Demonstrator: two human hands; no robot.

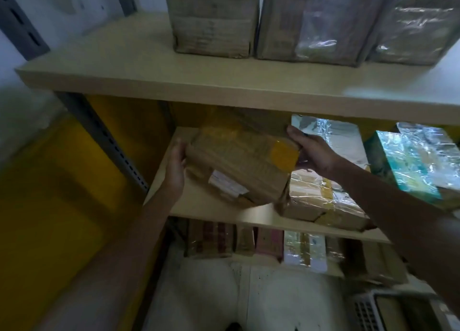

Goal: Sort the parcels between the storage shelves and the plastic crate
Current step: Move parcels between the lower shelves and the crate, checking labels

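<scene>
A brown cardboard parcel (245,165) with yellow tape and a white label is tilted just above the middle shelf (258,217). My left hand (176,166) presses flat against its left end. My right hand (312,151) grips its right end near the yellow tape patch. Beside it on the same shelf lies a flat plastic-wrapped parcel (321,201), and further right a teal wrapped parcel (413,164). A corner of the pale plastic crate (368,310) shows at the bottom right, with a parcel inside.
The top shelf (174,82) carries three upright parcels, the leftmost being a brown box (211,19). A lower shelf holds several parcels standing in a row (258,243). A grey slotted upright (112,146) and a yellow wall stand at the left. White floor lies below.
</scene>
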